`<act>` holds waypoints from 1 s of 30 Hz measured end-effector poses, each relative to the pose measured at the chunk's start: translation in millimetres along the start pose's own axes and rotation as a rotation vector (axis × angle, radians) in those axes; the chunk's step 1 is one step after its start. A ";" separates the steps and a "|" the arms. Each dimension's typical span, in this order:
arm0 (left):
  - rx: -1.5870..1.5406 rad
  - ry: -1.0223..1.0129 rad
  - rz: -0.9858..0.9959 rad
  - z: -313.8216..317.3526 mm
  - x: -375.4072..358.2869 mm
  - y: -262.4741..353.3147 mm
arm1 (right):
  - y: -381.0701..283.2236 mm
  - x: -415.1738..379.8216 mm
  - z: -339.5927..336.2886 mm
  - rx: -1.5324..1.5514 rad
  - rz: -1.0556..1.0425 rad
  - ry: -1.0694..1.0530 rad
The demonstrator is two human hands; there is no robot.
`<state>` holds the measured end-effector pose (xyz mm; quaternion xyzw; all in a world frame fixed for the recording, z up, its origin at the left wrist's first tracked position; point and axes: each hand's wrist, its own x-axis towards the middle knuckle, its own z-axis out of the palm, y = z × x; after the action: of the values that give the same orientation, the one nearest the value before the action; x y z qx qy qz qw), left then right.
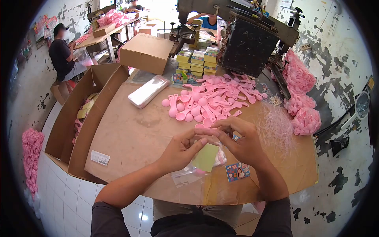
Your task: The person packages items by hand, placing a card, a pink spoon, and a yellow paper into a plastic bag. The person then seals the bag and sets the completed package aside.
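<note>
Pink plastic spoon sits pinched between both of my hands, just above the cardboard-covered table. My left hand has thumb and forefinger closed on one end of it, and my right hand curls over the other end with its fingertips pressed to the handle. Below the left fingers a yellow-green card hangs, half inside what looks like a clear plastic bag, though the film is too thin for me to be sure how far in it goes. A small printed label lies on the table just beside my right wrist.

Further out, a loose heap of pink spoons spreads across the middle of the table, with a stack of clear bags to its left. A wispy pile of pale plastic scraps lies to the right. Stacks of yellow-green cards stand behind the heap, near a closed cardboard box and a dark machine. An open carton leans against the table's left edge. Bagged pink spoons pile up along the right wall. A person in a dark shirt sits at the far left.
</note>
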<state>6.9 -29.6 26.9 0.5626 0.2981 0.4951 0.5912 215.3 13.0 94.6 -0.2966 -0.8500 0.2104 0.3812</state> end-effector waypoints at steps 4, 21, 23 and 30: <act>0.018 -0.003 0.068 -0.4 1.4 -0.3 | 2.6 1.1 2.5 0.027 -0.007 0.024; 0.059 0.084 0.095 4.7 1.8 4.7 | 8.4 -2.6 14.5 -0.234 -0.280 0.197; 0.233 0.135 0.189 2.5 0.2 -7.0 | -0.5 -1.7 12.7 -0.434 -0.420 0.195; 0.738 0.182 0.392 9.3 -1.6 -6.5 | -2.6 -8.9 22.9 -0.742 -0.496 0.204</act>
<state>16.4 -33.7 22.1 0.7365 0.3937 0.5057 0.2164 201.4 2.2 77.3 -0.2197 -0.8714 -0.2362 0.3697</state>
